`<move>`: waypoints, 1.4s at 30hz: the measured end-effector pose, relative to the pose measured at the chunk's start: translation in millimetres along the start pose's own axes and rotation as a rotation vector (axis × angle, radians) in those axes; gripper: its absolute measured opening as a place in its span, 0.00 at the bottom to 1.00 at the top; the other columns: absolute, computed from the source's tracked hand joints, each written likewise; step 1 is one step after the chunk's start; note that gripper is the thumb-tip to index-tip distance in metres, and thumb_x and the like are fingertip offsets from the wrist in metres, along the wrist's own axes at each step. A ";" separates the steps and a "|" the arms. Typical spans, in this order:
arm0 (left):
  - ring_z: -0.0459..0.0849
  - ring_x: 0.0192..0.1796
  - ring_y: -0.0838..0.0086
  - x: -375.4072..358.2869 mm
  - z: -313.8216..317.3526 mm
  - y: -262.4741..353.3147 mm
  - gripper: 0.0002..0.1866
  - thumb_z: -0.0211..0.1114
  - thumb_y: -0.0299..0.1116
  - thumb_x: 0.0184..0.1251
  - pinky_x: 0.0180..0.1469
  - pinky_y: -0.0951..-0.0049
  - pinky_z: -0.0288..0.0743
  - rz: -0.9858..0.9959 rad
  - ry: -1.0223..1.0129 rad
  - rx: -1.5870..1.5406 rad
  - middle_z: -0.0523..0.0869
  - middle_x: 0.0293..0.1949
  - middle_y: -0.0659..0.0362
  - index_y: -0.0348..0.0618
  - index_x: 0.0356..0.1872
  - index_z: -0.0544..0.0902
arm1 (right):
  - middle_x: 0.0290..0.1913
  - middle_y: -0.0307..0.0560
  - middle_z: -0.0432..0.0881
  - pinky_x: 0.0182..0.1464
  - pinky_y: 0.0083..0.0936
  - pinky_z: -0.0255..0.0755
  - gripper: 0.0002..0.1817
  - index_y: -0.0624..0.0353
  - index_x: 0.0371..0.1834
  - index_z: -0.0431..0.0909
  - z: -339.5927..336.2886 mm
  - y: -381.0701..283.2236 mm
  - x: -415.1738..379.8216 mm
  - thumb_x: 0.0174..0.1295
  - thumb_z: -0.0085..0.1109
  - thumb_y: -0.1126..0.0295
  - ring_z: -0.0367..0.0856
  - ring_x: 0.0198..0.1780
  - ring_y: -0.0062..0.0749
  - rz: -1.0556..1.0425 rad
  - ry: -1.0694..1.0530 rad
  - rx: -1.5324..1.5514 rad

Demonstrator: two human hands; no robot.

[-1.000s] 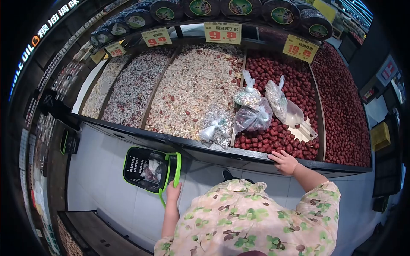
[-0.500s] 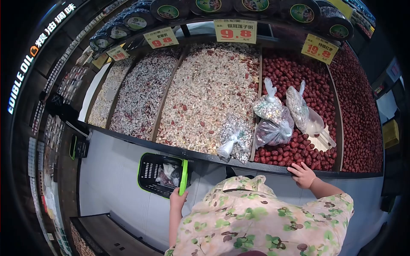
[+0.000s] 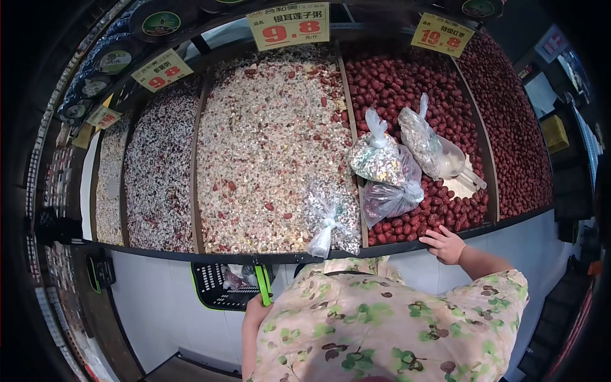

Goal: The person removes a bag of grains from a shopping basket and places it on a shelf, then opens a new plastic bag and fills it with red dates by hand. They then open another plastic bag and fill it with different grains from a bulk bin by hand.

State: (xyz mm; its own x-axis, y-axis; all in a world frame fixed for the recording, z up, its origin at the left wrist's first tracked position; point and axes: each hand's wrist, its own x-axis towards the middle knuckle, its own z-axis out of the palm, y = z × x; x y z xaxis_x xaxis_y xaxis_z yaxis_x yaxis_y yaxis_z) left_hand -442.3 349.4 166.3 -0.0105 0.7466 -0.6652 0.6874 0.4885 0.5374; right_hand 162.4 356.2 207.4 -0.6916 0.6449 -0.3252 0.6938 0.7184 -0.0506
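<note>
My left hand (image 3: pixel 258 307) holds the green handle of a black shopping basket (image 3: pixel 213 295) below the bin's front edge; small bags lie inside it. My right hand (image 3: pixel 444 246) rests with spread fingers on the edge of the red date bin (image 3: pixel 407 76), holding nothing. Tied clear bags of mixed grain lie nearby: one (image 3: pixel 378 159) on top of a purplish bag (image 3: pixel 393 202), one (image 3: pixel 420 140) beside a clear scoop (image 3: pixel 453 159), and one (image 3: pixel 332 219) at the front of the mixed grain bin (image 3: pixel 267 140).
Bins of darker grain (image 3: pixel 159 165) and pale grain (image 3: pixel 108 191) stand to the left, smaller red dates (image 3: pixel 509 140) to the right. Yellow price signs (image 3: pixel 289 27) and round-labelled packages (image 3: pixel 160 23) line the back. Below the bins is a pale floor (image 3: pixel 153 318).
The view has shifted, so the bins appear lower and further left, and the basket is now partly hidden under the front edge. Both hands keep their places on handle and edge.
</note>
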 end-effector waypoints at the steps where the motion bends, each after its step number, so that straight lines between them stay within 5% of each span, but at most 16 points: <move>1: 0.83 0.33 0.67 3.2 -1.8 2.9 0.18 0.67 0.35 0.48 0.39 0.72 0.74 -0.006 -0.004 -0.032 0.84 0.30 0.50 0.37 0.41 0.81 | 0.67 0.34 0.59 0.67 0.47 0.51 0.10 0.49 0.31 0.79 -2.4 -3.1 0.2 0.42 0.59 0.66 0.53 0.70 0.33 0.025 0.006 0.034; 4: 0.77 0.29 0.78 19.5 -22.1 23.5 0.18 0.68 0.36 0.47 0.35 0.77 0.71 0.012 -0.161 0.069 0.81 0.26 0.55 0.37 0.39 0.81 | 0.67 0.35 0.59 0.67 0.46 0.51 0.10 0.50 0.30 0.79 -7.8 -16.6 1.5 0.42 0.59 0.66 0.52 0.70 0.34 0.114 -0.002 0.022; 5: 0.72 0.28 0.83 38.9 -23.0 -8.1 0.16 0.68 0.35 0.49 0.33 0.80 0.69 0.151 -0.189 0.056 0.80 0.25 0.61 0.36 0.37 0.81 | 0.68 0.38 0.58 0.67 0.45 0.51 0.09 0.52 0.30 0.79 -7.9 -22.2 2.7 0.42 0.59 0.67 0.51 0.71 0.36 0.155 0.027 0.077; 11: 0.76 0.33 0.82 26.9 -72.2 55.4 0.13 0.66 0.32 0.54 0.37 0.78 0.72 -0.016 -0.318 -0.172 0.83 0.33 0.63 0.35 0.39 0.81 | 0.69 0.49 0.56 0.67 0.44 0.52 0.08 0.55 0.28 0.78 -19.0 -64.6 12.3 0.43 0.58 0.69 0.52 0.71 0.40 0.377 0.114 0.142; 18: 0.78 0.36 0.81 32.3 -98.6 22.5 0.16 0.67 0.36 0.54 0.41 0.76 0.72 0.027 -0.267 0.053 0.84 0.34 0.60 0.35 0.40 0.81 | 0.64 0.54 0.62 0.63 0.44 0.59 0.08 0.58 0.29 0.78 -22.4 -96.3 31.4 0.44 0.56 0.71 0.60 0.67 0.46 0.619 0.285 0.184; 23: 0.78 0.33 0.79 55.5 -103.4 -34.4 0.18 0.63 0.43 0.59 0.37 0.74 0.72 0.268 -0.163 0.178 0.84 0.30 0.55 0.35 0.37 0.80 | 0.57 0.53 0.70 0.57 0.39 0.66 0.09 0.58 0.29 0.77 -29.3 -97.6 43.9 0.42 0.57 0.75 0.69 0.59 0.46 0.760 0.551 0.157; 25: 0.78 0.32 0.78 69.2 -101.7 -55.2 0.18 0.62 0.44 0.60 0.37 0.73 0.72 0.218 -0.161 0.109 0.84 0.29 0.54 0.35 0.37 0.80 | 0.54 0.52 0.73 0.52 0.35 0.71 0.11 0.57 0.32 0.77 -40.8 -86.6 53.2 0.41 0.57 0.77 0.74 0.52 0.47 0.883 0.725 0.128; 28: 0.77 0.30 0.77 72.0 -103.9 -55.8 0.20 0.61 0.46 0.61 0.35 0.73 0.71 0.172 -0.151 0.027 0.83 0.27 0.54 0.34 0.36 0.80 | 0.56 0.54 0.71 0.54 0.37 0.69 0.13 0.58 0.38 0.76 -57.6 -50.8 73.1 0.45 0.58 0.75 0.72 0.55 0.49 1.027 0.814 0.207; 37: 0.79 0.31 0.73 45.3 -105.7 -39.4 0.19 0.62 0.45 0.59 0.36 0.72 0.72 0.145 -0.085 0.194 0.83 0.28 0.53 0.35 0.38 0.80 | 0.64 0.62 0.61 0.64 0.37 0.58 0.35 0.58 0.59 0.66 -87.1 87.8 149.0 0.44 0.65 0.64 0.61 0.65 0.52 1.337 0.927 0.424; 42: 0.80 0.32 0.70 40.9 -102.9 -32.9 0.19 0.62 0.44 0.58 0.36 0.71 0.72 0.122 -0.066 0.232 0.83 0.29 0.52 0.36 0.39 0.80 | 0.63 0.64 0.62 0.63 0.37 0.61 0.45 0.58 0.64 0.60 -66.9 128.9 167.2 0.39 0.69 0.59 0.64 0.63 0.52 1.449 0.888 0.389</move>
State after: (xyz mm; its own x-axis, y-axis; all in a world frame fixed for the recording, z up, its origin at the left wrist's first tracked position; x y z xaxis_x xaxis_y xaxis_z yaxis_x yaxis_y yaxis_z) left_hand -540.1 410.4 174.7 0.1252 0.7588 -0.6392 0.8289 0.2741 0.4877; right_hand 122.7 574.0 209.6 0.6815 0.6851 0.2572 0.7100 -0.5338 -0.4594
